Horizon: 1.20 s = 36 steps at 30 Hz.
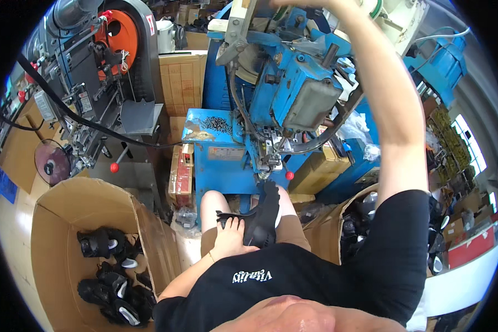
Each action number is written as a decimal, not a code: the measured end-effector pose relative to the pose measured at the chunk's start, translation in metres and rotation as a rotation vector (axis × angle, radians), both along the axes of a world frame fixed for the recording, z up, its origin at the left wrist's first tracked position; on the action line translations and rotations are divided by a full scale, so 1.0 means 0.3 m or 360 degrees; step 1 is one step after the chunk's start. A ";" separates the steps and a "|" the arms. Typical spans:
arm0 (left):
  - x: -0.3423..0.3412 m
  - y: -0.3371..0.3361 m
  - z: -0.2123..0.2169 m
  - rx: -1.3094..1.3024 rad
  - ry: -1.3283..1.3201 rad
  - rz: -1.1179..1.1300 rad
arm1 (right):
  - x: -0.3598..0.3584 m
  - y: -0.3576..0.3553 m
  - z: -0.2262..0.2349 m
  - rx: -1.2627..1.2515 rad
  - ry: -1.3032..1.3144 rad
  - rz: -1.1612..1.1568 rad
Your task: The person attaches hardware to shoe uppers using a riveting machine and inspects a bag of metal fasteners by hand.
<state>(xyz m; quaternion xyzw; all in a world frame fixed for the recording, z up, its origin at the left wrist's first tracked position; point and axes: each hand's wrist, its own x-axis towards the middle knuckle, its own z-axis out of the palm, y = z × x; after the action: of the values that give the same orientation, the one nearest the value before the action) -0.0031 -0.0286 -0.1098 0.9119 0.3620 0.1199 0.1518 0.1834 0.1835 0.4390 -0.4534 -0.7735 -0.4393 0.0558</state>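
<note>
A black shoe upper (268, 213) with a scalloped edge lies across my lap, and its far end reaches up to the working head (268, 160) of a blue machine. My left hand (230, 241) rests over the near part of the shoe upper and holds it, the thumb toward its near edge. Raised high past the machine's right side, my right arm ends at the top of the picture. There my right hand (310, 2) is cut off by the upper edge, near the top of the machine, and its fingers hardly show.
Small metal pieces (216, 124) lie on the blue machine's table (196, 115). A cardboard box (55, 221) with black shoes stands at my left, another box (323, 227) at my right. A red-knobbed lever (289, 175) sticks out by the head. Another machine (74, 83) stands far left.
</note>
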 end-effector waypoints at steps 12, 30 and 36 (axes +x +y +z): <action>0.007 -0.021 -0.029 0.0071 0.0001 0.0038 | 0.074 0.312 -0.036 0.0785 0.0513 0.0037; 0.013 0.018 -0.019 0.0021 0.0002 0.0070 | -0.008 0.240 -0.168 0.1235 0.0604 0.0513; 0.004 -0.004 -0.018 0.0017 -0.0049 0.0063 | -0.002 0.231 -0.164 0.1293 0.0513 0.0460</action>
<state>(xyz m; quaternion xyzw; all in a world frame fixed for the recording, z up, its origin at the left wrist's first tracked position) -0.0019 -0.0297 -0.1154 0.9033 0.3770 0.1389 0.1502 0.1827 0.2528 0.3898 -0.3447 -0.5754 -0.6185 0.4093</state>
